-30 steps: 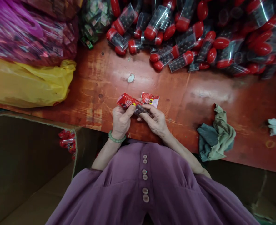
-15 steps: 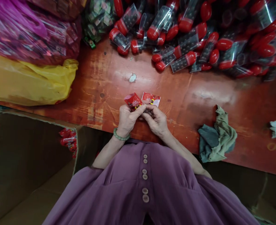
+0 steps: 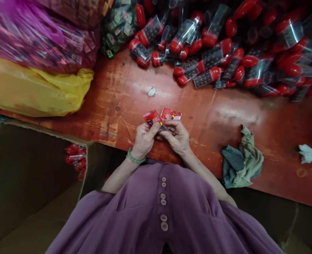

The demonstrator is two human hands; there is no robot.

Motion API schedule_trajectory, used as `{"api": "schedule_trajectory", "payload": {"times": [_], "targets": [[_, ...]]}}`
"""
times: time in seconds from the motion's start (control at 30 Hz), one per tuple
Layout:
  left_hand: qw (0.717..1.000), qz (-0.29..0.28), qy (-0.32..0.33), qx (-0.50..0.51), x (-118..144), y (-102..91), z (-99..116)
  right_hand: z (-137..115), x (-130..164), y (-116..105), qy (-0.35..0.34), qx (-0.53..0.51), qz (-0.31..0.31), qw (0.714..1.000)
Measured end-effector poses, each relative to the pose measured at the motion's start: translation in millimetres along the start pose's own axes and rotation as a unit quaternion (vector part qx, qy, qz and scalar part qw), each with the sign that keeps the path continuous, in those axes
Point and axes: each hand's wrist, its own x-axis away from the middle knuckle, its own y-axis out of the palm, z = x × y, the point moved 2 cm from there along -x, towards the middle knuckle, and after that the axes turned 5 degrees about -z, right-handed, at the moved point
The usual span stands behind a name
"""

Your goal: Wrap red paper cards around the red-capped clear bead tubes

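My left hand (image 3: 144, 138), with a green bead bracelet at the wrist, is closed on a small red printed packet (image 3: 152, 115). Its thumb presses on the front face. The lower end of the packet looks dark and partly see-through. My right hand (image 3: 179, 137) pinches that lower right end between thumb and fingers, which partly hide it. Just beyond the right fingers is a red printed card (image 3: 171, 113) with a pink and yellow design; whether it lies on the table or touches those fingers, I cannot tell.
Clear tubes with red caps and dark beads (image 3: 209, 76) are heaped at the back. Purple (image 3: 73, 53) and yellow (image 3: 55, 95) plastic bags stand left. Below is an open cardboard box (image 3: 25, 183) with red packets (image 3: 76, 158). Grey-green rags (image 3: 242, 160) and white tissue (image 3: 308, 153) lie right.
My left thumb has drawn back from the right fingers onto the packet, and more of the packet's dark lower end shows. The whole view has shifted slightly.
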Motion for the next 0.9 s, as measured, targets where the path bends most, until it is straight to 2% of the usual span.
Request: {"api": "schedule_trajectory", "payload": {"times": [0.2,0.43,0.63,0.9], "targets": [[0.997,-0.039,0.012,-0.069,12.0,-8.1,-7.6,-6.0,4.3,-2.8,-0.017,-0.001,0.013,1.0],[0.984,-0.084,0.052,-0.146,24.6,-0.5,14.9,-12.2,2.4,-5.2,-0.003,-0.029,0.003,1.0],[0.982,-0.086,0.068,-0.152,27.8,3.9,20.7,-9.4,1.3,-2.3,-0.002,-0.036,-0.006,0.999],[0.989,-0.05,0.059,-0.126,20.6,-0.6,4.1,-2.9,3.5,1.1,0.038,-0.022,-0.008,0.999]]}}
